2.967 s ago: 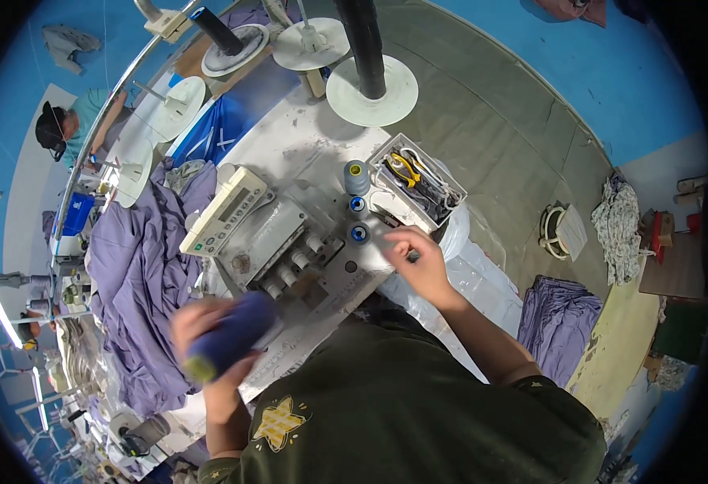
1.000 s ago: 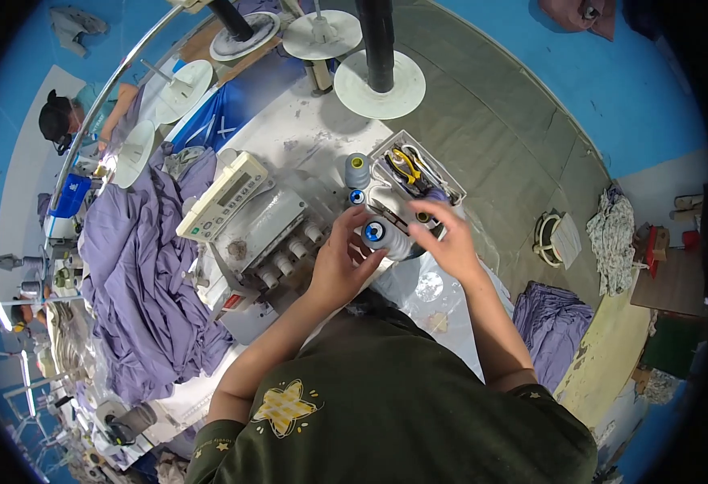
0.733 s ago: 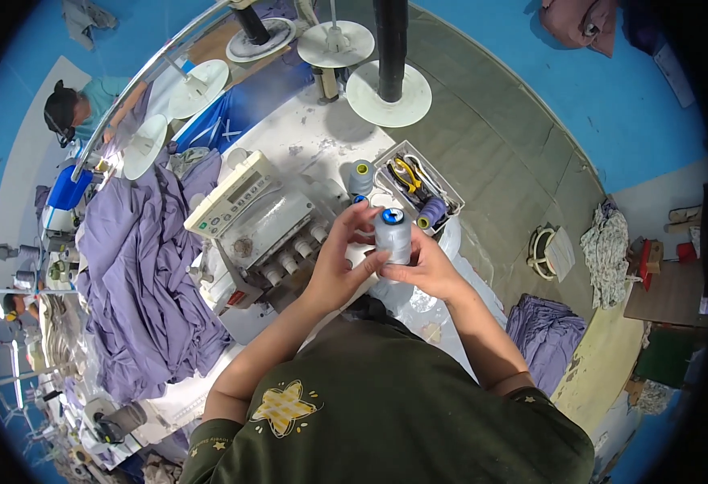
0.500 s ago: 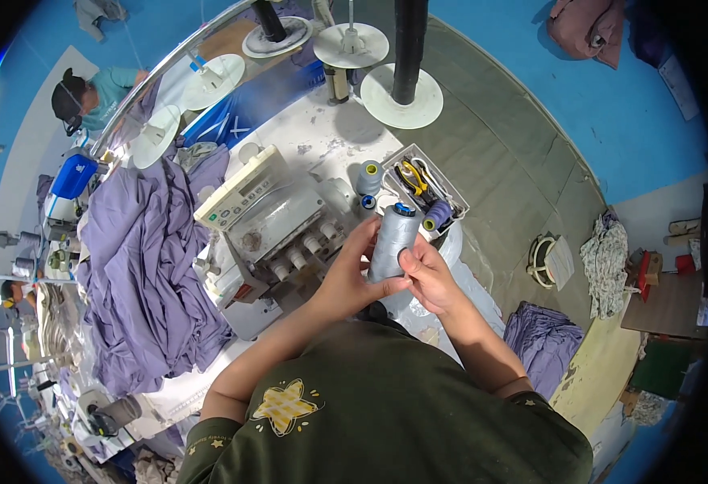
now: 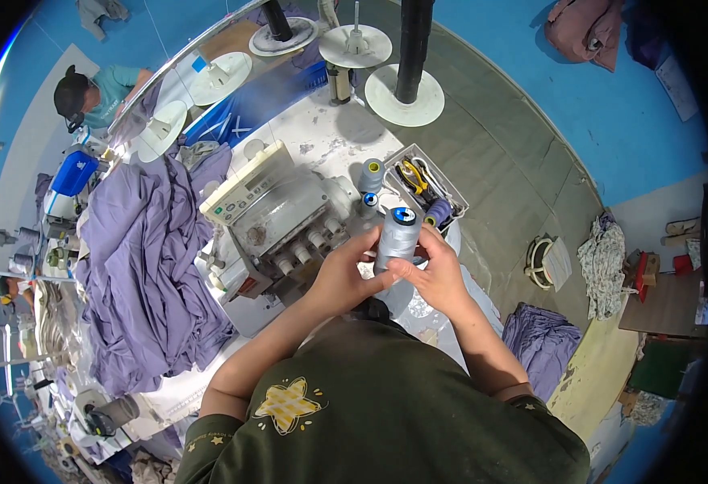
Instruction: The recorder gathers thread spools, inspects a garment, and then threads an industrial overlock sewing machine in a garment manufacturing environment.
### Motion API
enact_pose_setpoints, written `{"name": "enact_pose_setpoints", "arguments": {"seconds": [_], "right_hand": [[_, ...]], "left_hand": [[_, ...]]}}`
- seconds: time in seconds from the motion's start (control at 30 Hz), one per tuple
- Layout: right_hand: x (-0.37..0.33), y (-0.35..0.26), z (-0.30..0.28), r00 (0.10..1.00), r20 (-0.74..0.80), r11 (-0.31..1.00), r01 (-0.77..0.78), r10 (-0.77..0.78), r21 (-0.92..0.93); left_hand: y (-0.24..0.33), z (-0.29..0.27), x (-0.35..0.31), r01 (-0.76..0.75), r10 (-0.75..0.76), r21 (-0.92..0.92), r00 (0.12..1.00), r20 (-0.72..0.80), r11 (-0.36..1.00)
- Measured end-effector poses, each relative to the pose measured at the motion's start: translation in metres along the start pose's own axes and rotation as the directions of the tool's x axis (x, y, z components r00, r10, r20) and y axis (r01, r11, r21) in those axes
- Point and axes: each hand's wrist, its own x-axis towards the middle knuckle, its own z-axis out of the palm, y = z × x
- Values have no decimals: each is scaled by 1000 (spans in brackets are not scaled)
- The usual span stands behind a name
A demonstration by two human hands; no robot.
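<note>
A grey thread cone [image 5: 399,244] with a blue-centred top is held at the middle of the frame, tilted slightly. The left hand [image 5: 347,277] curls about its left side, and the right hand [image 5: 439,279] closes on its right side, with the thumb across the lower front. The cone is in hand, but not set on any spool disc: the disc with the bare pin [image 5: 355,48], at the top of the frame, carries no cone. Two more grey spools, a taller one [image 5: 372,177] and a shorter one [image 5: 369,205], stand just above the hands, between the sewing machine [image 5: 289,222] and a tool tray [image 5: 444,179]. A purple cone [image 5: 437,213] lies at the tray's lower end.

The cone's base is partly covered by the thumbs, and the left fingertips pass behind it. Whether a thread end hangs loose cannot be told. The post on the large disc [image 5: 386,105] is cut off by the upper edge.
</note>
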Motion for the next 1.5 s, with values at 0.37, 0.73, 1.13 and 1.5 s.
{"name": "enact_pose_setpoints", "arguments": {"seconds": [0.37,0.73,1.13,1.5], "right_hand": [[-3,-31,-4,879,-233,882,327,-415,-339],[7,-1,-25,902,-330,901,364,-278,237],[2,-42,-31,897,-105,874,383,-429,-299],[-12,-28,-38,935,-329,812,291,-130,505]], "left_hand": [[19,-3,1,-127,139,162,988,-69,979],[12,-12,-9,-263,271,159,962,-33,952],[22,-25,-13,-391,459,509,888,-9,767],[16,-12,-2,-412,494,485,868,-47,771]]}}
